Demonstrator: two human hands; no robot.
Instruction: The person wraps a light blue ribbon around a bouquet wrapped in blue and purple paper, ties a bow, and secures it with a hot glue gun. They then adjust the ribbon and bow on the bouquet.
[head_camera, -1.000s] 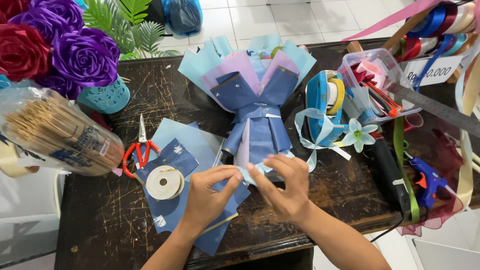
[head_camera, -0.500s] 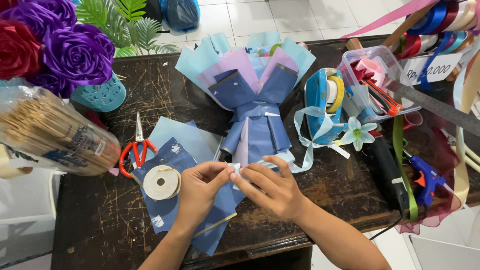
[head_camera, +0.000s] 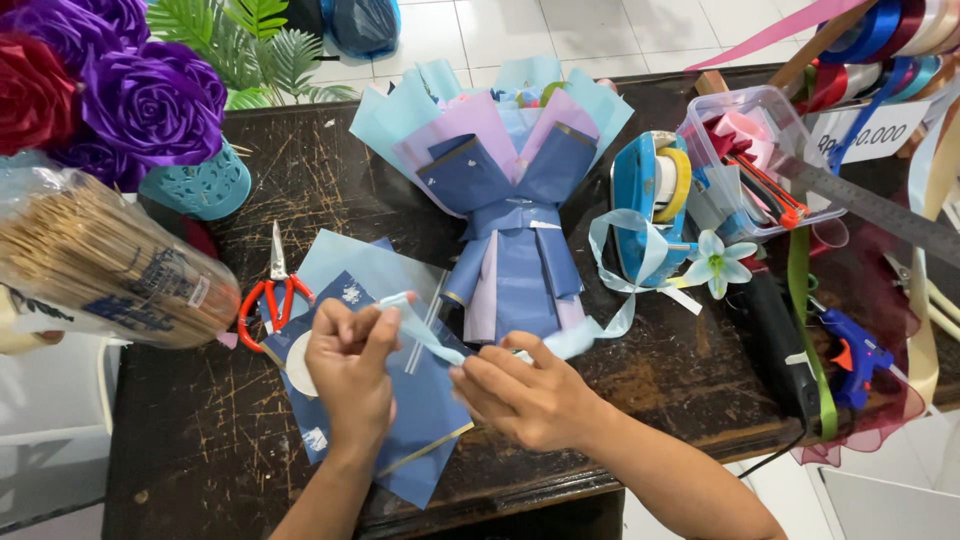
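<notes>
Here:
- Left hand (head_camera: 350, 365) pinches the pale ribbon (head_camera: 430, 338); right hand (head_camera: 525, 395) clamps its other stretch, above the blue paper (head_camera: 425, 420).
- Loose grip may let it slip.
- Hard pulling could drag the bouquet (head_camera: 505, 190).

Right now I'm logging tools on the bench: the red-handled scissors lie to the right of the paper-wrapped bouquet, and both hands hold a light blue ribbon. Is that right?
Not quite. In the head view the red-handled scissors lie to the left of the paper-wrapped bouquet, not the right. The rest holds: the left hand and right hand both hold the light blue ribbon.
</notes>
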